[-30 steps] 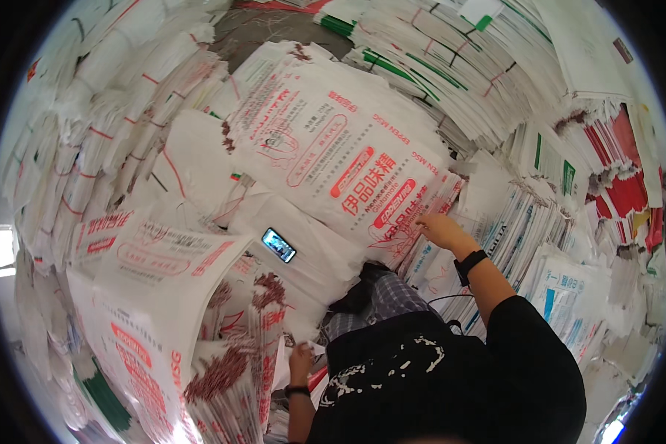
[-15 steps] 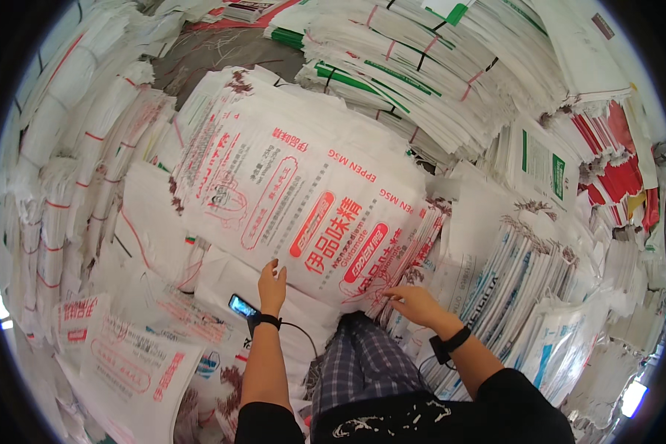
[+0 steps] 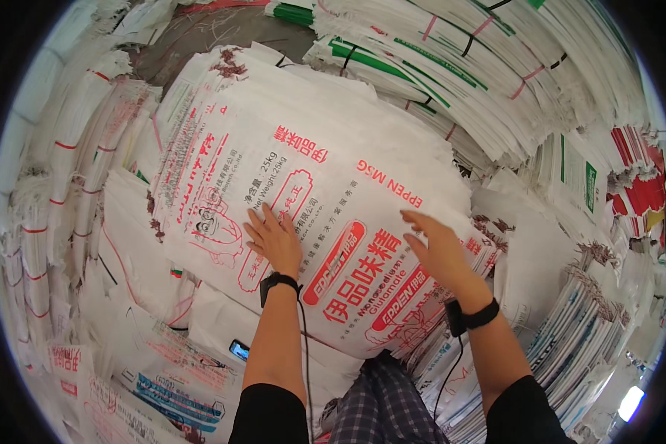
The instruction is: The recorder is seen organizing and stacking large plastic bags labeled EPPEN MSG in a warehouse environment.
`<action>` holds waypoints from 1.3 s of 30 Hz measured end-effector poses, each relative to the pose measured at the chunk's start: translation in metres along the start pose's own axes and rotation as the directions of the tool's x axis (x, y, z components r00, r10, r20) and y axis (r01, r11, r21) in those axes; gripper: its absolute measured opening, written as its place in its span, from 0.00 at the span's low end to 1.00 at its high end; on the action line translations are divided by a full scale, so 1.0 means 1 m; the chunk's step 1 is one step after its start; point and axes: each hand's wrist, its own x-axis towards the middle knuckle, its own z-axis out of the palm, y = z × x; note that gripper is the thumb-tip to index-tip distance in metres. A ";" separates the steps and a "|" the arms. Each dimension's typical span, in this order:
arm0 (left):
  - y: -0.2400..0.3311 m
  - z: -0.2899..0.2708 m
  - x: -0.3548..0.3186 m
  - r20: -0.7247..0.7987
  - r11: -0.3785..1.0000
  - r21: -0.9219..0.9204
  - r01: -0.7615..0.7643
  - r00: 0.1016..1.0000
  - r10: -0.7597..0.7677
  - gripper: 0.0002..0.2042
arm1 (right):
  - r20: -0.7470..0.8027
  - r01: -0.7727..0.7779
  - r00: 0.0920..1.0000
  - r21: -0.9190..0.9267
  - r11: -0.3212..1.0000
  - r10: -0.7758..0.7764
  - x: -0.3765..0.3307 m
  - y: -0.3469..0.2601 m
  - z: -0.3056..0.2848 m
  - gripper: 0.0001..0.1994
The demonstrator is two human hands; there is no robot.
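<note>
Before me lies a stack of flat white woven plastic sacks [image 3: 333,122], printed in red with some black lettering, with frayed threads along one end. My left hand [image 3: 276,240] rests on the top sack with fingers spread, left of its middle. Over the right part of the same sack is my right hand [image 3: 440,250], its fingers stretched out and holding nothing; whether it touches the sack I cannot tell. A dark band with a small device and cable circles each wrist.
Tied bundles of white sacks with green print [image 3: 422,70] are piled at the far right. Strapped bundles [image 3: 70,148] stand along the left. Blue-printed sacks [image 3: 570,333] lean at the near right. A lit phone [image 3: 239,349] lies beside my left forearm.
Both hands have moved forward, from the near edge of the stack to over the top sack. My left hand's fingers have spread out. The view has shifted slightly.
</note>
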 end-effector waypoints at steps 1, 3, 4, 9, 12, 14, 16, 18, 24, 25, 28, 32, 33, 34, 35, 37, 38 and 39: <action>0.002 0.006 0.010 -0.068 0.996 0.066 0.062 0.996 -0.058 0.30 | 0.005 -0.011 1.000 -0.001 1.000 0.011 0.018 0.006 0.007 0.20; -0.001 0.026 0.017 -0.102 0.986 0.145 0.085 0.992 -0.071 0.29 | -0.091 0.123 0.987 -0.107 0.987 -0.133 0.048 0.025 0.012 0.19; -0.001 0.030 0.017 -0.147 0.980 0.169 0.106 0.986 -0.082 0.29 | -0.092 0.088 0.991 -0.136 0.987 -0.101 0.063 0.035 0.012 0.19; 0.004 0.036 0.018 -0.192 0.981 0.152 0.123 0.977 -0.093 0.29 | -0.240 0.044 0.968 -0.130 0.991 -0.075 0.133 0.082 0.034 0.21; 0.000 0.036 0.017 -0.182 0.975 0.171 0.139 0.977 -0.108 0.29 | -0.331 0.075 0.925 -0.317 0.946 -0.184 0.167 0.094 0.052 0.23; 0.000 0.034 0.017 -0.179 0.977 0.163 0.135 0.978 -0.106 0.29 | -0.295 -0.006 0.950 -0.337 0.941 -0.100 0.178 0.083 0.055 0.23; 0.000 0.034 0.017 -0.177 0.978 0.158 0.134 0.978 -0.105 0.29 | -0.259 -0.083 0.966 -0.358 0.930 -0.014 0.186 0.078 0.051 0.23; 0.001 0.033 0.017 -0.195 0.983 0.144 0.117 0.977 -0.088 0.29 | -0.203 -0.074 0.979 -0.306 0.949 0.011 0.194 0.080 0.043 0.16; 0.000 0.035 0.018 -0.208 0.979 0.171 0.109 0.975 -0.072 0.28 | -0.148 -0.049 0.989 -0.363 0.930 -0.005 0.193 0.073 0.029 0.07; 0.000 0.035 0.018 -0.207 0.979 0.173 0.105 0.976 -0.068 0.28 | -0.150 -0.053 0.989 -0.361 0.931 -0.002 0.188 0.070 0.029 0.07; -0.003 0.036 0.018 -0.210 0.978 0.178 0.110 0.975 -0.071 0.28 | -0.129 -0.050 0.992 -0.451 0.891 -0.009 0.173 0.061 0.035 0.08; 0.001 0.036 0.017 -0.210 0.981 0.163 0.100 0.976 -0.064 0.28 | -0.325 -0.061 0.936 -0.523 0.850 -0.132 0.177 0.049 0.033 0.13; 0.002 0.036 0.017 -0.204 0.982 0.158 0.104 0.977 -0.071 0.28 | -0.417 -0.021 0.893 -0.420 0.907 -0.172 0.184 0.046 0.036 0.16; 0.001 0.037 0.016 -0.200 0.982 0.160 0.102 0.977 -0.069 0.28 | -0.417 -0.025 0.893 -0.419 0.908 -0.168 0.191 0.047 0.042 0.16; -0.001 0.037 0.017 -0.207 0.980 0.169 0.105 0.976 -0.069 0.28 | -0.379 -0.013 0.912 -0.410 0.912 -0.158 0.199 0.049 0.053 0.15; 0.000 0.039 0.016 -0.210 0.981 0.163 0.106 0.975 -0.071 0.28 | -0.342 -0.006 0.928 -0.414 0.910 -0.150 0.210 0.056 0.058 0.13; -0.001 0.040 0.016 -0.215 0.981 0.165 0.106 0.974 -0.069 0.28 | -0.299 -0.029 0.950 -0.378 0.925 -0.092 0.214 0.058 0.060 0.10; -0.001 0.040 0.015 -0.220 0.980 0.166 0.106 0.973 -0.068 0.28 | -0.252 -0.055 0.967 -0.344 0.937 -0.036 0.217 0.061 0.062 0.08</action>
